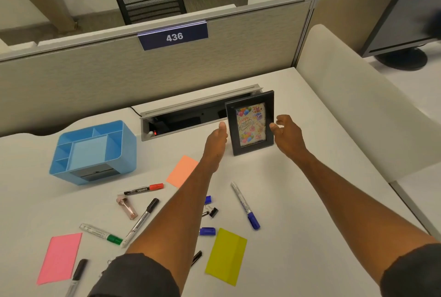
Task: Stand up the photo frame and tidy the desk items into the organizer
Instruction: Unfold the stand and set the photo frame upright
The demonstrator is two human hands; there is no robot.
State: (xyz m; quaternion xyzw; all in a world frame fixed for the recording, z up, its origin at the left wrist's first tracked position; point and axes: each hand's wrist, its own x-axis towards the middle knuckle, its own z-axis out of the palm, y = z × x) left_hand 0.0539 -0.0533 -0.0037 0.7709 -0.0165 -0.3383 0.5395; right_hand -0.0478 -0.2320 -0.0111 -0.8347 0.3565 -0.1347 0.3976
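Black-edged and upright, the photo frame (250, 122) stands on the white desk (298, 201) right of centre in the picture, just in front of the open cable tray (191, 115), its birthday print facing the camera. The left hand (216, 143) sits beside the frame's left edge with the fingers loosely extended and the thumb raised; whether it touches the frame cannot be told. The right hand (287, 133) is at the frame's right edge, fingers curled but spread, grasping nothing, with a fingertip at or just off the rim.

At the left of the picture the blue organizer (94, 151) rests on the desk, its compartments bare. Scattered across the lower half lie a red-capped marker (144, 189), a green-capped marker (101, 234), a black-capped marker (140, 221), a blue-capped marker (245, 206) and another black-capped marker (76, 276) at the bottom edge. An orange note (181, 170), a pink note (59, 257) and a yellow-green note (226, 256) lie flat among them. A binder clip (211, 210) and a rose-coloured clip (127, 207) sit near the left forearm.
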